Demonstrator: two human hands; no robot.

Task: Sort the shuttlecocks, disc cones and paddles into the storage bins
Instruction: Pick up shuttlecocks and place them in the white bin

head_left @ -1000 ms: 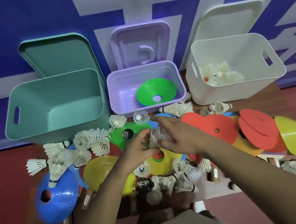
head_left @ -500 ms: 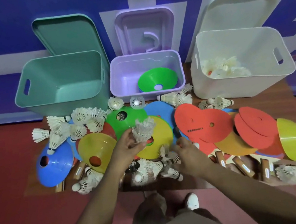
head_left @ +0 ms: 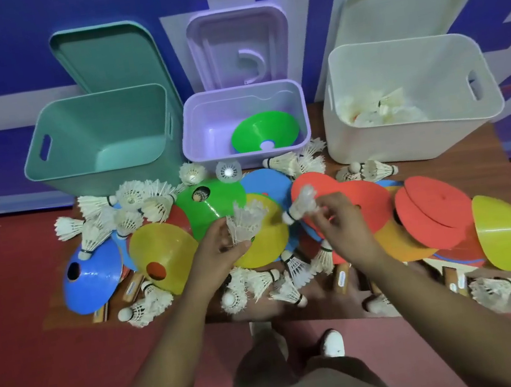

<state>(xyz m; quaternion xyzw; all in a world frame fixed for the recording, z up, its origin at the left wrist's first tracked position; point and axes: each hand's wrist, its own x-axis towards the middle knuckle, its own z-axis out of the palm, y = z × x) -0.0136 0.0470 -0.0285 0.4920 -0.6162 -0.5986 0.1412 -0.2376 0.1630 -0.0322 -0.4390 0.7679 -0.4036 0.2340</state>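
Note:
My left hand (head_left: 219, 251) grips a bunch of white shuttlecocks (head_left: 246, 221) above the pile. My right hand (head_left: 339, 220) pinches a single shuttlecock (head_left: 302, 204) lifted over the red cones. Three open bins stand at the back: a teal bin (head_left: 45, 171), a purple bin (head_left: 204, 124) with a green disc cone (head_left: 264, 129) in it, and a white bin (head_left: 373, 149) holding shuttlecocks (head_left: 380, 106). Loose shuttlecocks, coloured disc cones and wooden paddle handles (head_left: 341, 278) cover the low table.
Each bin's lid leans on the blue and white wall behind it. A blue cone (head_left: 94, 280) lies at the left edge, a yellow cone (head_left: 505, 232) at the right edge. My shoe (head_left: 333, 342) and trouser leg are below, on red floor.
My right hand has come up from the pile with one shuttlecock in it. My left hand keeps its bunch. The view has widened as my head moved back.

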